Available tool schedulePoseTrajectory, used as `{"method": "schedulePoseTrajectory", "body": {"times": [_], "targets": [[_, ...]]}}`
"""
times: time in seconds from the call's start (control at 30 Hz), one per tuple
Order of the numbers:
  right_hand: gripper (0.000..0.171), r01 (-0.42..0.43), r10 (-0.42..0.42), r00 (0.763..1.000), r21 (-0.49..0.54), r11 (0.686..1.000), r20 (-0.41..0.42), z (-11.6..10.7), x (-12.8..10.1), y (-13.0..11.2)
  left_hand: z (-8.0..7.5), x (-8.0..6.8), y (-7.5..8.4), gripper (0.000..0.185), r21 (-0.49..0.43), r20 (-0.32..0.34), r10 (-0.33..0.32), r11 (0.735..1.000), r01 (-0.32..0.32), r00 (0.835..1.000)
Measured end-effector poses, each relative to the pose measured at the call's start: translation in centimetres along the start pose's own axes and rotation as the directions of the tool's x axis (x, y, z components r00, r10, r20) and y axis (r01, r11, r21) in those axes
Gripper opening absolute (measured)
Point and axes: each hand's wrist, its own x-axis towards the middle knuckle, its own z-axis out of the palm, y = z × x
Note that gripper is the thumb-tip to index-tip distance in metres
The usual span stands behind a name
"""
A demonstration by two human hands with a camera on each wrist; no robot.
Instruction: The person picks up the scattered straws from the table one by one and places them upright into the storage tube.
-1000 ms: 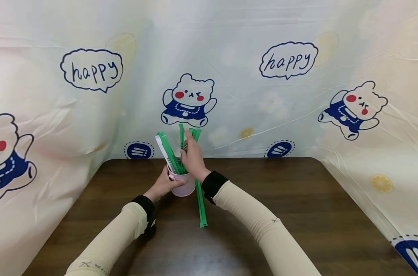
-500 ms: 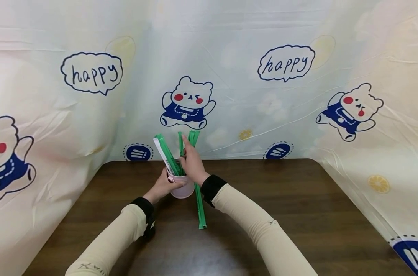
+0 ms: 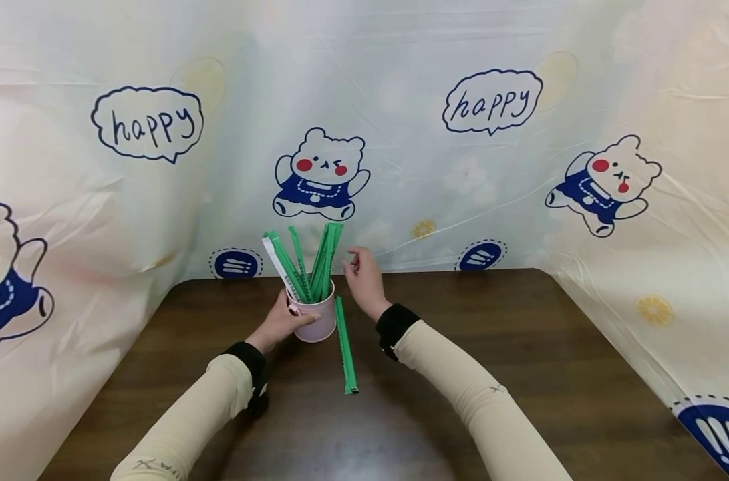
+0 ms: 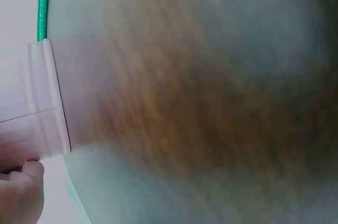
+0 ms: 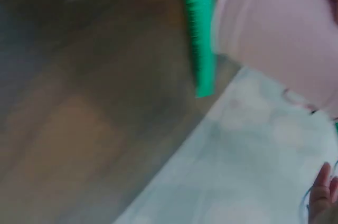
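Now the right hand has let go and drawn aside, fingers loosely spread, leaving the green straws standing in the pink cup; the left hand still grips it, one wrapped straw left lying beside.

Left grip curled in a hold, right grip raised, fingers loosely spread

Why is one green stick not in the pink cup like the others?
One long green wrapped straw lies flat on the dark wooden table, right beside the pink plastic cup. The other green straws stand inside it, so this one looks left out.
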Motion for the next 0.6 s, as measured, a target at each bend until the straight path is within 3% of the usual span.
{"method": "schedulePoseTrajectory", "body": {"times": [0.07,0.13,0.27,0.33,0.47,0.57,0.6], "targets": [[0.025,-0.060,0.063,0.995,-0.052,0.997,0.072,-0.4,-0.2,1.0,-0.1,0.0,0.1,0.099,0.000,0.003,0.000,1.000,0.000,1.000],[0.022,-0.116,0.135,0.976,-0.117,0.986,0.172,-0.5,-0.5,1.9,-0.2,0.1,0.1,0.099,0.005,0.004,-0.003,1.000,0.003,1.000],[0.026,-0.205,0.274,0.896,-0.222,0.953,0.349,-0.1,-1.5,2.9,-0.2,0.0,-0.1,0.099,0.013,0.005,-0.013,1.000,0.013,1.000],[0.027,-0.236,0.312,0.865,-0.230,0.944,0.394,0.4,-1.9,3.1,-0.1,-0.1,-0.1,0.099,0.013,0.008,-0.017,1.000,0.017,1.000],[0.005,-0.290,0.364,0.823,-0.229,0.929,0.437,1.6,-2.5,3.5,0.0,-0.1,0.0,0.099,0.005,0.009,-0.019,1.000,0.019,1.000],[0.034,-0.296,0.370,0.811,-0.229,0.927,0.453,2.5,-2.5,3.9,-0.1,-0.1,0.1,0.099,0.003,0.005,-0.020,1.000,0.020,1.000],[0.038,-0.273,0.345,0.822,-0.219,0.937,0.453,2.7,-2.5,4.2,-0.1,-0.1,0.1,0.099,0.003,0.003,-0.022,1.000,0.022,1.000]]}}
